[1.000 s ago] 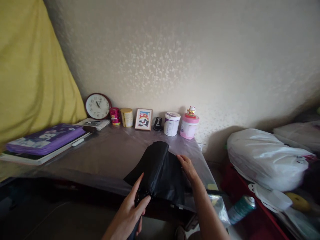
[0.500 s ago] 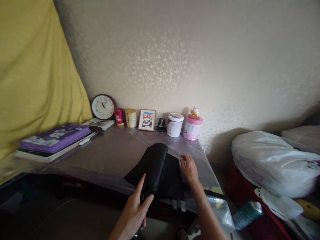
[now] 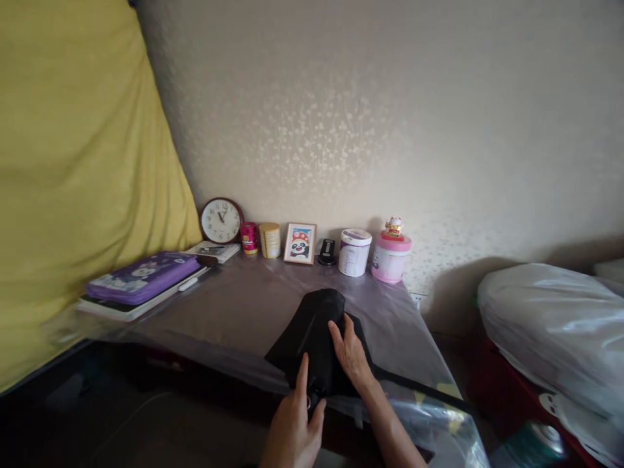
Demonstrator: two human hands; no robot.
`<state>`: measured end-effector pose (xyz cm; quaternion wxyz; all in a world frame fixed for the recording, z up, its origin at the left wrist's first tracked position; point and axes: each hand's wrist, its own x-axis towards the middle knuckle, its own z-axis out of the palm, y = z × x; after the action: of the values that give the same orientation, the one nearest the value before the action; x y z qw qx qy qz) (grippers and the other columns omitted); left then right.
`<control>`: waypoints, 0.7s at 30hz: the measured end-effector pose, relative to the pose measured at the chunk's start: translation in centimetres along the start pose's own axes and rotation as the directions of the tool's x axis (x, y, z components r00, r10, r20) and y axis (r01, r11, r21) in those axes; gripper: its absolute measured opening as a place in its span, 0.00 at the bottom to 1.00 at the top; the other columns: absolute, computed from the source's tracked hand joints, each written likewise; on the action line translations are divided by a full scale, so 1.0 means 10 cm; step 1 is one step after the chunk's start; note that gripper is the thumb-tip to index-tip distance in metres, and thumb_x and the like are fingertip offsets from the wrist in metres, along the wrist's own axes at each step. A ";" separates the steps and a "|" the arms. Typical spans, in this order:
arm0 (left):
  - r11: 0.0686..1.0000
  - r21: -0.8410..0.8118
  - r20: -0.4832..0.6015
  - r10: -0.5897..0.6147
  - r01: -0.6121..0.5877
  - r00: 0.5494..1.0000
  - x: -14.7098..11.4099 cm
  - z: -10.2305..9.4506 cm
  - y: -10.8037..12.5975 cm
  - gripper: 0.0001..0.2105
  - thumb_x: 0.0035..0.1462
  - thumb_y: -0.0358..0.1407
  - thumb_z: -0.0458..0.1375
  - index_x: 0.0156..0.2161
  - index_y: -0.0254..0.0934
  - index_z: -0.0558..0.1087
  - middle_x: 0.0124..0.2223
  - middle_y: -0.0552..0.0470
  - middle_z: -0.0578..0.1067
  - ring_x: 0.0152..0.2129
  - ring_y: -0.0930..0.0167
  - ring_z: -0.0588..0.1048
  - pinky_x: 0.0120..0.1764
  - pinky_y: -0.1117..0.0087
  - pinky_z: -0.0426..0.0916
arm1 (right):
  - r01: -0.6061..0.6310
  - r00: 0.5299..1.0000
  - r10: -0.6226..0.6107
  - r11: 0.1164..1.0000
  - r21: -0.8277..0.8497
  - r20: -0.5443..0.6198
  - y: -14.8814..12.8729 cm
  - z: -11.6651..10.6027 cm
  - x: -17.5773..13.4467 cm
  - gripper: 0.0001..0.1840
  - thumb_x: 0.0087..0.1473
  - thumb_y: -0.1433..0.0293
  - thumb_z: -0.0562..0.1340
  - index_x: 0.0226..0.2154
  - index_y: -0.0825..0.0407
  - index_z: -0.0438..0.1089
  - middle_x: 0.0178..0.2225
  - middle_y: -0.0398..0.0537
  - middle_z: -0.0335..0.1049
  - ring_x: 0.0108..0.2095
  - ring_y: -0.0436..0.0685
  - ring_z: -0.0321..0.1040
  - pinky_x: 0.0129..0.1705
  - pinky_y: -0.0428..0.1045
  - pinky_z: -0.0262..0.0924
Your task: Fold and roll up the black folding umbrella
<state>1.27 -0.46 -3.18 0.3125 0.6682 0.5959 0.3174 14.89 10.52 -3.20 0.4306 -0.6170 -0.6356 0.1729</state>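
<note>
A black folding umbrella (image 3: 316, 338) lies tilted over the front of the table, its canopy partly gathered, with loose cloth spreading to both sides. My left hand (image 3: 295, 422) is closed around its handle end, the index finger stretched along the black cloth. My right hand (image 3: 353, 354) curls against the right side of the bundle, thumb on top and fingers on the cloth. Some of its fingers are hidden.
A clear-covered table (image 3: 234, 312) holds a purple case (image 3: 143, 276) on books at left. Along the wall stand a clock (image 3: 221, 221), cans, a picture frame (image 3: 300, 243) and two tubs. White bags (image 3: 556, 325) and a spray can (image 3: 531, 445) are at right.
My right hand has come left from beside the umbrella onto its cloth. My left hand still grips the handle. The whole view has shifted, so things appear further right and slightly lower.
</note>
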 end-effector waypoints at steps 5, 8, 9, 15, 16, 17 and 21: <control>0.976 0.215 0.062 -0.040 0.026 0.997 0.02 0.09 0.02 0.33 0.58 0.33 0.45 0.64 0.33 0.35 0.51 0.42 0.71 0.44 0.67 0.72 0.45 0.71 0.62 | -0.012 0.999 0.014 0.998 -0.056 0.040 0.01 0.07 -0.02 0.29 0.54 0.57 0.52 0.53 0.58 0.57 0.56 0.61 0.58 0.59 0.65 0.51 0.54 0.56 0.54; 0.965 0.261 0.079 -0.060 0.037 0.995 0.03 0.09 0.05 0.33 0.58 0.33 0.46 0.64 0.31 0.34 0.49 0.41 0.72 0.42 0.66 0.72 0.44 0.71 0.62 | -0.013 0.997 0.019 0.998 -0.069 0.080 0.00 0.04 -0.03 0.28 0.54 0.58 0.52 0.52 0.57 0.59 0.56 0.61 0.58 0.60 0.65 0.49 0.56 0.57 0.51; 0.962 0.270 0.082 -0.071 0.047 0.994 0.03 0.09 0.07 0.33 0.58 0.33 0.46 0.64 0.31 0.34 0.48 0.41 0.73 0.42 0.66 0.72 0.44 0.71 0.62 | -0.010 0.995 0.017 0.997 -0.070 0.098 -0.01 0.03 -0.04 0.27 0.54 0.58 0.52 0.51 0.57 0.61 0.56 0.61 0.59 0.60 0.65 0.50 0.56 0.58 0.51; 0.930 0.359 0.086 -0.117 0.079 0.989 0.05 0.07 0.14 0.33 0.59 0.32 0.46 0.64 0.30 0.34 0.45 0.40 0.74 0.41 0.64 0.73 0.42 0.69 0.63 | 0.013 0.987 0.003 0.995 -0.102 0.159 -0.04 -0.04 -0.06 0.24 0.52 0.60 0.54 0.48 0.56 0.65 0.54 0.62 0.62 0.58 0.68 0.52 0.54 0.60 0.51; 0.923 0.376 0.091 -0.119 0.077 0.989 0.06 0.08 0.16 0.33 0.58 0.32 0.46 0.64 0.30 0.34 0.46 0.40 0.74 0.41 0.64 0.73 0.43 0.70 0.62 | 0.019 0.987 -0.002 0.994 -0.106 0.160 -0.04 -0.04 -0.06 0.24 0.51 0.61 0.55 0.48 0.55 0.65 0.53 0.61 0.62 0.58 0.68 0.52 0.54 0.60 0.51; 0.916 0.393 0.095 -0.122 0.075 0.988 0.06 0.08 0.18 0.33 0.58 0.31 0.47 0.64 0.30 0.34 0.46 0.39 0.73 0.42 0.64 0.73 0.43 0.69 0.62 | 0.022 0.988 -0.005 0.994 -0.107 0.157 -0.05 -0.04 -0.07 0.23 0.51 0.61 0.55 0.48 0.55 0.65 0.53 0.61 0.62 0.57 0.68 0.53 0.54 0.60 0.51; 0.876 0.474 0.091 -0.145 0.085 0.985 0.06 0.09 0.33 0.32 0.57 0.26 0.46 0.63 0.29 0.35 0.45 0.36 0.73 0.41 0.61 0.73 0.42 0.65 0.64 | -0.020 0.993 0.032 0.994 -0.109 0.110 -0.07 -0.02 -0.08 0.25 0.52 0.60 0.54 0.49 0.58 0.64 0.51 0.63 0.64 0.56 0.69 0.55 0.53 0.59 0.53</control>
<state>4.02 -0.21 -1.10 0.1965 0.7057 0.6730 0.1028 14.55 9.56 -2.83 0.3584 -0.6369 -0.6590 0.1780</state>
